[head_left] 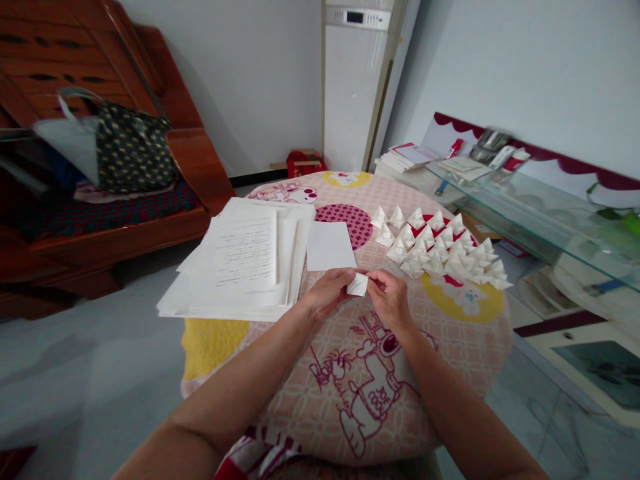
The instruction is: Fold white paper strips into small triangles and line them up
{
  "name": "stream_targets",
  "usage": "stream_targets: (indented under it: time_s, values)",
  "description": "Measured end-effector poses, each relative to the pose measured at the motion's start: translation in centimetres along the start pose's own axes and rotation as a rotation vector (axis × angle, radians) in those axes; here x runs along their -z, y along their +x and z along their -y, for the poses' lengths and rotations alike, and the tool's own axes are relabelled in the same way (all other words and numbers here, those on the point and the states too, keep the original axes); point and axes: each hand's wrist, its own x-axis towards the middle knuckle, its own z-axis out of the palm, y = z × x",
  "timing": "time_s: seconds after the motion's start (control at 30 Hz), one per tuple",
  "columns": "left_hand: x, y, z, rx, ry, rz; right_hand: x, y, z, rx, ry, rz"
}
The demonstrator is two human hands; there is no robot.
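Observation:
Between my two hands is a small folded piece of white paper (357, 285), held just above the patterned tablecloth. My left hand (331, 291) pinches its left edge, and my right hand (389, 293) grips its right edge with closed fingertips. Just beyond my hands lies a blank white sheet (330, 246). To the left is a stack of papers (245, 257), with printed lines on an upper sheet. Several folded white paper pieces with pointed tops (434, 247) stand in rows at the right of the table.
The round table has a pink cartoon-print tablecloth (310, 393). At the right stands a glass-topped cabinet (540, 207) carrying papers and small items. A wooden bench (187, 160) with a dotted bag (133, 147) is at the left. A tall white appliance (353, 93) stands behind.

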Motion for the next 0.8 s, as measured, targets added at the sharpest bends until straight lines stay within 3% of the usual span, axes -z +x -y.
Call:
stream_targets:
  time_s: [0.23, 0.67, 0.8]
  values:
    - [-0.2, -0.3, -0.4, -0.002, 0.055, 0.042, 0.2, 0.0, 0.3, -0.193, 0.223, 0.108]
    - [-0.1, -0.2, -0.1, -0.067, 0.208, 0.081, -0.6, 0.0, 0.5, -0.463, 0.467, 0.081]
    - [0.1, -0.1, -0.1, -0.068, 0.205, 0.046, -0.9, -0.1, 0.3, -0.512, 0.547, 0.043]
